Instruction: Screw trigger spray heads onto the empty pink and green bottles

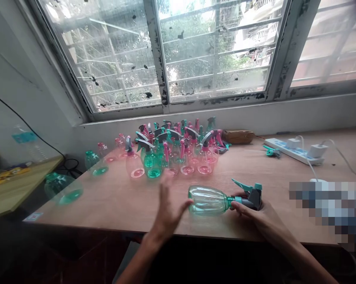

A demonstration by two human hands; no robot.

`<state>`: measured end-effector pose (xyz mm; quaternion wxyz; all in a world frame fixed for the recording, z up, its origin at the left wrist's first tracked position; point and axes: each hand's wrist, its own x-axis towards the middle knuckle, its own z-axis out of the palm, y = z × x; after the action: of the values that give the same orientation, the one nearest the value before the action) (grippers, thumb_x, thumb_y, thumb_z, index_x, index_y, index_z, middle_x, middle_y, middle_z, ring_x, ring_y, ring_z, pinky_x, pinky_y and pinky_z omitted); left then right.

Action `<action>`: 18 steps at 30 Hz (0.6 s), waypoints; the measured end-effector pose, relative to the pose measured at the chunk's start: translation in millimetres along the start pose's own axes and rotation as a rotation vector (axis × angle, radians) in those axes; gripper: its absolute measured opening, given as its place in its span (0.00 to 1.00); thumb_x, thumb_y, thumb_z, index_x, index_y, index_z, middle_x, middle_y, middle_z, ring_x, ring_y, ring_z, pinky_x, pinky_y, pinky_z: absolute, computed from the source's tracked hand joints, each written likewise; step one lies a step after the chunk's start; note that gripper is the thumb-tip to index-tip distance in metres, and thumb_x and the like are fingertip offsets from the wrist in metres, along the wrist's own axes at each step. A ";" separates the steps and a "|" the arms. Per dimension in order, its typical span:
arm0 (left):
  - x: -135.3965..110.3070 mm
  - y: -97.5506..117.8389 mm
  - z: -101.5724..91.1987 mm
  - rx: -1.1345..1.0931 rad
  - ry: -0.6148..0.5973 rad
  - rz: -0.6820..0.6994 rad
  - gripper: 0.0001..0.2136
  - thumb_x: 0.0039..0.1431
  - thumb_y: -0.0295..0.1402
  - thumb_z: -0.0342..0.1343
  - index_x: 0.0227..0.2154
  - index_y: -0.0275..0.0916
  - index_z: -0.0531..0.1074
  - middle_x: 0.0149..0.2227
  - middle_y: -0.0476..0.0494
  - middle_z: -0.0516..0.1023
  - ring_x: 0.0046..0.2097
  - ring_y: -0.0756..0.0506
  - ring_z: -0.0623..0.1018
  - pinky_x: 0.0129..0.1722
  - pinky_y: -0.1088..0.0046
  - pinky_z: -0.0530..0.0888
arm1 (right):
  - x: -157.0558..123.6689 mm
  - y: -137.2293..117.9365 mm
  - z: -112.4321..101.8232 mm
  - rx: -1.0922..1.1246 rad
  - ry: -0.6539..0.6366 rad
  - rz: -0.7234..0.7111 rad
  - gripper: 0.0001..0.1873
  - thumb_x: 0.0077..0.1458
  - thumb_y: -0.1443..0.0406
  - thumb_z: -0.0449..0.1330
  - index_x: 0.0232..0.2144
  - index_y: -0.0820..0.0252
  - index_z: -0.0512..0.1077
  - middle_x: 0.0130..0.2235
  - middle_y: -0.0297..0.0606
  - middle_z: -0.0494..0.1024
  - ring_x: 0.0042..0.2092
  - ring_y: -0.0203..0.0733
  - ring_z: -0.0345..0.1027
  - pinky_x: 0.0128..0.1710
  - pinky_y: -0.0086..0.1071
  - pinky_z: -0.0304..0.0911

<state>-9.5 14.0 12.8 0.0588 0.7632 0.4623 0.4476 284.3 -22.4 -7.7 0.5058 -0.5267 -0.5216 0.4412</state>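
A clear green spray bottle [209, 200] lies on its side in the air above the front of the table, its base facing left. My right hand [252, 211] is closed around the neck and the dark grey spray head [255, 197] with its teal trigger. To the left, my left hand [169, 209] is open, fingers raised and slightly blurred, with the thumb close to the bottle's base; whether it touches I cannot tell. Behind the hands stand several pink and green spray bottles [152, 162] with spray heads on, packed in a group.
Open-necked green bottles [64, 188] and pink ones [102, 152] stand on the left of the table [107, 205]. A loose teal spray head [272, 152] lies near a white power strip [295, 150] with plugged-in chargers. A brown pouch [238, 137] rests by the wall.
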 end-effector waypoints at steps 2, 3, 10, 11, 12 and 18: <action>24.2 -34.0 -27.7 0.169 0.301 -0.150 0.54 0.57 0.57 0.61 0.72 0.42 0.32 0.74 0.28 0.36 0.74 0.29 0.43 0.70 0.45 0.52 | 0.8 1.4 -0.6 -0.007 -0.002 -0.010 0.21 0.52 0.50 0.68 0.39 0.59 0.79 0.27 0.34 0.77 0.33 0.48 0.71 0.36 0.37 0.65; 37.0 -52.5 -41.2 0.271 0.387 -0.227 0.60 0.51 0.59 0.64 0.72 0.39 0.29 0.74 0.25 0.31 0.74 0.28 0.38 0.70 0.44 0.48 | 1.3 1.6 -0.6 -0.012 -0.003 -0.018 0.20 0.52 0.50 0.68 0.39 0.59 0.79 0.28 0.34 0.77 0.34 0.49 0.72 0.37 0.38 0.65; 76.4 -124.5 -56.6 0.519 0.011 -0.392 0.68 0.40 0.62 0.68 0.73 0.41 0.29 0.73 0.27 0.18 0.71 0.17 0.28 0.63 0.27 0.44 | 3.7 2.2 0.7 -0.006 -0.010 -0.029 0.21 0.51 0.50 0.69 0.41 0.59 0.79 0.27 0.35 0.78 0.33 0.49 0.72 0.36 0.40 0.66; 75.8 -125.5 -51.0 0.525 -0.005 -0.360 0.66 0.42 0.61 0.67 0.73 0.42 0.30 0.73 0.29 0.17 0.71 0.19 0.26 0.63 0.28 0.43 | 3.6 2.4 0.6 0.000 -0.013 -0.028 0.21 0.51 0.50 0.69 0.41 0.59 0.79 0.27 0.35 0.78 0.33 0.49 0.72 0.36 0.39 0.66; 75.4 -125.9 -46.0 0.532 -0.013 -0.333 0.64 0.44 0.61 0.67 0.73 0.43 0.31 0.73 0.31 0.16 0.71 0.21 0.24 0.63 0.28 0.42 | 3.4 2.5 0.5 0.005 -0.015 -0.028 0.22 0.51 0.50 0.69 0.41 0.59 0.79 0.27 0.35 0.78 0.33 0.49 0.72 0.36 0.39 0.66; 86.9 -132.9 -35.8 0.551 -0.005 -0.301 0.63 0.46 0.57 0.68 0.73 0.42 0.32 0.73 0.29 0.15 0.71 0.21 0.22 0.61 0.26 0.46 | 1.6 0.1 1.1 0.009 -0.004 -0.029 0.21 0.50 0.50 0.70 0.40 0.59 0.79 0.27 0.34 0.78 0.31 0.47 0.72 0.33 0.37 0.66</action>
<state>-107.8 143.5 21.7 -0.0834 0.6743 0.6739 0.2902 283.3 -20.7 -7.8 0.5133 -0.5160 -0.5281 0.4374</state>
